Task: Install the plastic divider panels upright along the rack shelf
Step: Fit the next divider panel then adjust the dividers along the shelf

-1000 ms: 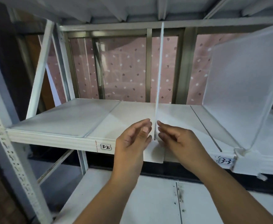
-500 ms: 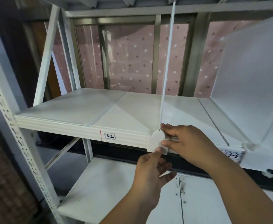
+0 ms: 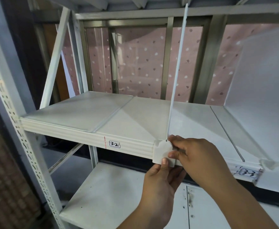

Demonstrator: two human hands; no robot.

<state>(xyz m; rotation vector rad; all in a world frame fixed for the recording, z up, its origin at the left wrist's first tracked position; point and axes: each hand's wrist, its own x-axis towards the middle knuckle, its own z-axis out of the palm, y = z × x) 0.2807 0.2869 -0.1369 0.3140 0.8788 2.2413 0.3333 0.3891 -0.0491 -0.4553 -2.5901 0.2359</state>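
Observation:
A thin translucent divider panel (image 3: 176, 71) stands upright and edge-on in the middle of the white rack shelf (image 3: 89, 116). Its white front clip (image 3: 161, 151) hangs over the shelf's front lip. My right hand (image 3: 196, 157) pinches the clip from the right, fingers at its top and side. My left hand (image 3: 160, 184) reaches up from below, its thumb pressing the clip's lower edge. A second divider panel (image 3: 261, 100) stands upright at the right, its broad face turned toward me.
Labels 3-2 (image 3: 114, 144) and 3-3 (image 3: 248, 173) are stuck on the shelf's front lip. A perforated white upright (image 3: 11, 113) frames the left side. A lower shelf (image 3: 115, 195) lies beneath. Behind the rack is a window with a pink dotted curtain (image 3: 140, 63).
My left hand dropped from the shelf top to beneath the front lip and now presses the clip from below. My right hand stayed on the clip. The view shifted closer.

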